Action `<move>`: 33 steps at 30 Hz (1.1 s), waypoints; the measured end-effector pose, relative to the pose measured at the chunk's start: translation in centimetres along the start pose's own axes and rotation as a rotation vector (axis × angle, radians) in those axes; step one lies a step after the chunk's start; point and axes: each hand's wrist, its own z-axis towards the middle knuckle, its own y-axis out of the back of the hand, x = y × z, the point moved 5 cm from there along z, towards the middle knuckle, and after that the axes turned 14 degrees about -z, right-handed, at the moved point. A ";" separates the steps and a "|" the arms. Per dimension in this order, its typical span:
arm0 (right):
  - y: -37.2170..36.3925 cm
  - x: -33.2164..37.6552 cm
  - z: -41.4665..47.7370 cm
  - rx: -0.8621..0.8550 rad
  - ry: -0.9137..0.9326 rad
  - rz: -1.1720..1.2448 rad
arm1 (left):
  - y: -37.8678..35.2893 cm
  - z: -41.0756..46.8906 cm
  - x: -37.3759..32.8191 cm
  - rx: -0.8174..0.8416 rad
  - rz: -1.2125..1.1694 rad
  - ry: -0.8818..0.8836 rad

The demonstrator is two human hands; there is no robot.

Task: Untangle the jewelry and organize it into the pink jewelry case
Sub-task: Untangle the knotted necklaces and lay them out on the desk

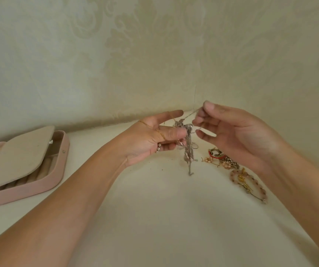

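Untangling step, well short of sorting; left hand [154, 137] is raised above the cream surface [154, 218], thumb pressed across the fingers and clamping the silver tangle [188, 149]; its loose ends dangle down to the surface or just above, cannot tell which; a gold chain [149, 126] lies over the same hand, with small pearls [158, 147] showing under its fingers; right hand [235, 135] is close beside, thumb and forefinger pinching a thin strand [190, 114] that runs taut from the top of the knot, other fingers loosely curled on nothing; pink jewelry case [56, 170] sits well apart on the left, a beige flap [19, 157] lying partly over its compartments, no piece seen inside; more pieces lie near the right wrist: a red bangle [217, 154], a beaded bracelet [251, 186]; judgement: the next move calls for a slow, light pull along the strand while the left hand eases just enough to let it slip; a hard tug would likely tighten the knot or snap the fine chain.
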 end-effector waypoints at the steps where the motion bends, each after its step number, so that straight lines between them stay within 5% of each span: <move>1: 0.2 0.1 0.0 -0.007 -0.008 0.022 | 0.3 0.0 -0.1 -0.024 -0.029 -0.015; 19: 2.1 -0.6 0.1 -0.209 -0.163 -0.305 | 1.1 -0.1 -1.1 -0.032 -0.058 -0.043; 24: 1.6 -0.4 0.3 -0.267 -0.082 -0.485 | 1.7 -0.1 -1.3 -0.065 0.086 -0.075; 33: -1.6 -2.8 0.0 0.024 -0.186 -0.537 | 1.1 -0.1 -0.3 0.027 0.360 0.011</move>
